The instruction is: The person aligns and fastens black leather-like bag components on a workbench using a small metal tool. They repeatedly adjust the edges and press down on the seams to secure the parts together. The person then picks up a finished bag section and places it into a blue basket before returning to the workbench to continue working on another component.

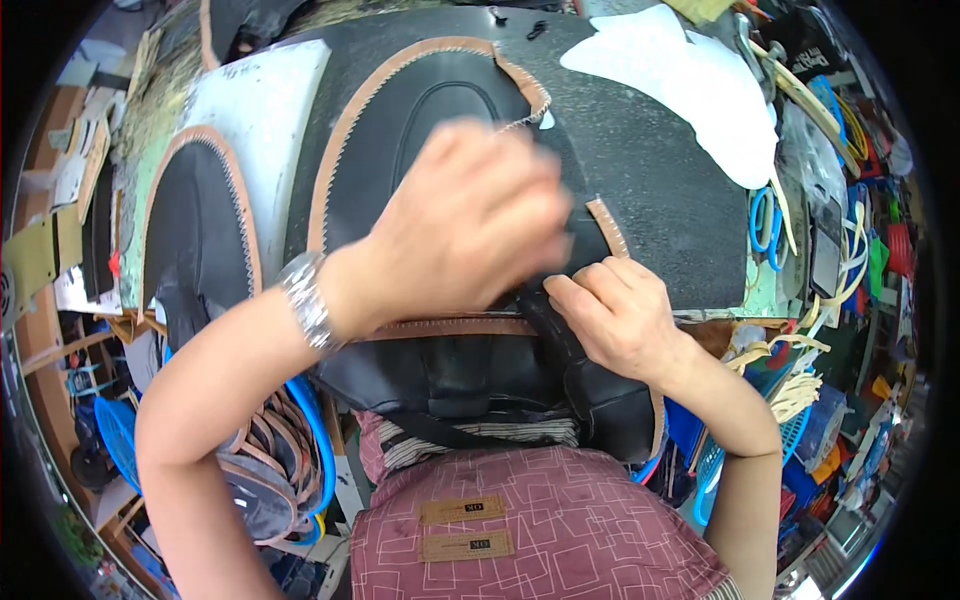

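Observation:
A large black leather piece with a tan strip stitched along its rim lies on the dark work board. Part of it comes over the front edge onto my lap, where folded black leather shows. Blurred by motion, my left hand is raised above the piece with its fingers curled in; anything inside them is hidden. My right hand pinches the black leather by the lower end of a short tan edge strip. Between the two upper tan ends, the strip curls loose, with pale thread at its tip.
A similar edged black piece lies at left, by a white board. White cut sheets, blue-handled scissors and a phone lie at right. Below left, a blue basket holds several edged pieces; pale strips hang lower right.

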The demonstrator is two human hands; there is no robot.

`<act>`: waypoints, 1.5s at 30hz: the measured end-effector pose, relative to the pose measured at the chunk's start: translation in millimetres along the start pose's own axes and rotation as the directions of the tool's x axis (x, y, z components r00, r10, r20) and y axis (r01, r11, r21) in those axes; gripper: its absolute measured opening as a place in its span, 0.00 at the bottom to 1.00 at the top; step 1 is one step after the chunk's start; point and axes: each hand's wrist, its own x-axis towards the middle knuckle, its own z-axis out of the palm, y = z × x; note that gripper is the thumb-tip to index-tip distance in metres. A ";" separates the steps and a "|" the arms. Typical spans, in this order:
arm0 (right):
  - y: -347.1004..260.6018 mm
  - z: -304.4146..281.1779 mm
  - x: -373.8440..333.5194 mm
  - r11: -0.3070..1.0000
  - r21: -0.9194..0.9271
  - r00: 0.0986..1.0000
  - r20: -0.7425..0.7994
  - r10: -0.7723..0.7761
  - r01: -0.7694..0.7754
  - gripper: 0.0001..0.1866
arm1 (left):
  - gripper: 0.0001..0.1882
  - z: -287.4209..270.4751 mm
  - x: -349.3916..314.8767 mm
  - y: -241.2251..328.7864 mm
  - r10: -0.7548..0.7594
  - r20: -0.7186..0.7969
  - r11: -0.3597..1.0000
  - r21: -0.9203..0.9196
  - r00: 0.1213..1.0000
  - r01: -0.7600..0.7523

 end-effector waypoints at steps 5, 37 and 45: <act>-1.8 2.8 -10.9 0.991 0.119 0.994 -0.081 0.075 -0.065 0.13 | 0.18 -13.7 -49.9 15.0 0.167 0.373 0.984 -0.004 0.913 -0.178; -20.5 -42.5 9.2 0.435 0.627 0.616 0.093 0.782 -0.647 0.07 | 0.13 -97.6 -27.7 -68.4 -0.770 0.263 0.244 -0.720 0.581 0.650; 67.1 -106.2 301.1 0.858 0.285 0.884 -0.065 0.462 -0.427 0.15 | 0.22 -254.3 -35.9 -147.8 -0.753 -0.339 0.638 -0.160 0.564 0.754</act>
